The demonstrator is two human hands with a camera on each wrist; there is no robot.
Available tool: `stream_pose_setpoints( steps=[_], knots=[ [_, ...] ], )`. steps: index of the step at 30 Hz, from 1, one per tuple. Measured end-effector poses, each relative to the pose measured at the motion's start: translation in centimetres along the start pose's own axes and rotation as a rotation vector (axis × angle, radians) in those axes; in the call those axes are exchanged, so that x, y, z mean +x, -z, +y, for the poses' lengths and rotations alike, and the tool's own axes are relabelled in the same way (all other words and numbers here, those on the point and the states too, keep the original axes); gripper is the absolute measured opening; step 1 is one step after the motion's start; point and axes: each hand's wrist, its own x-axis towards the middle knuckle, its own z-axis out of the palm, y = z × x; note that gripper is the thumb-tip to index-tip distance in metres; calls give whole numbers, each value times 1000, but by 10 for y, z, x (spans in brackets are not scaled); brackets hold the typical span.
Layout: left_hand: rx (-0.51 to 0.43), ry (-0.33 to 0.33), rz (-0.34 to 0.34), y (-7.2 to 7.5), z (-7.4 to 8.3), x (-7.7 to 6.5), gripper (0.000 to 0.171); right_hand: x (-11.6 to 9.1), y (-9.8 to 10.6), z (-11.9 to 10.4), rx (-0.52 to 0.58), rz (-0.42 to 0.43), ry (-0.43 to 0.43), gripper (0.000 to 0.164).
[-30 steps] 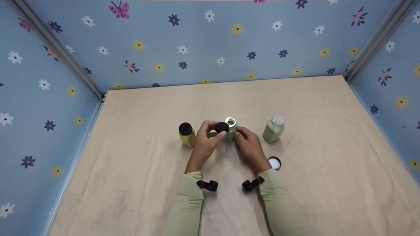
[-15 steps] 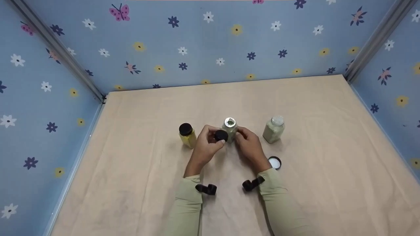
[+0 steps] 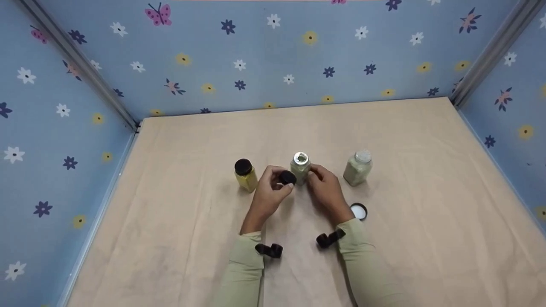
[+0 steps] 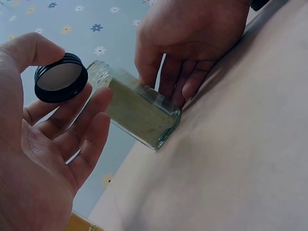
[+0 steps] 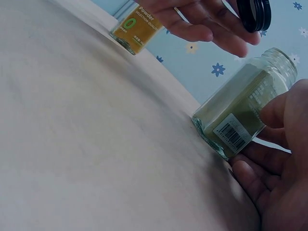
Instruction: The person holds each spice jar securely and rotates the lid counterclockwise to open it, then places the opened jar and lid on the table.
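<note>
My left hand [image 3: 268,194] pinches a black screw lid [image 3: 287,178] between thumb and finger; its pale inside [image 4: 60,77] shows in the left wrist view. Just right of the lid, apart from it, an uncapped glass spice jar [image 3: 300,169] stands upright on the table. Green powder fills part of it, and a silvery rim with an opening shows at its mouth. My right hand [image 3: 327,189] grips this jar at its right side, thumb against the glass. A barcode label [image 5: 232,132] is visible low on the jar in the right wrist view.
Left of my left hand stands a capped jar of yellow powder [image 3: 246,179]. On the right is another green-powder jar [image 3: 358,169] without a black lid. A loose black lid [image 3: 358,211] lies white side up by my right wrist. Flowered walls [image 3: 273,55] border the cloth-covered table [image 3: 170,192].
My left hand has drawn the black lid from beside the jar's mouth down toward me. The right hand keeps its hold on the jar, which stays in place.
</note>
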Motion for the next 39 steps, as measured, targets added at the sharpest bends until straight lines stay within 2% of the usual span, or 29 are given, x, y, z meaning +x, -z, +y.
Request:
stream_pose_setpoints(
  steps=[5, 13, 22, 28, 39],
  knots=[
    [27, 22, -13, -1, -2, -1, 35, 1, 0, 1, -9, 2, -8, 38],
    [109, 19, -50, -3, -36, 7, 39, 1, -1, 0, -9, -1, -19, 38],
    [166, -15, -91, -1, -39, 5, 39, 2, -1, 0, -16, 6, 10, 37],
    [211, 3, -156, 0, -39, 4, 42, 1, -1, 1, 10, 15, 24, 34],
    [293, 16, -190, 0, -44, 1, 45, -1, -1, 2, 10, 11, 31, 35]
  ],
)
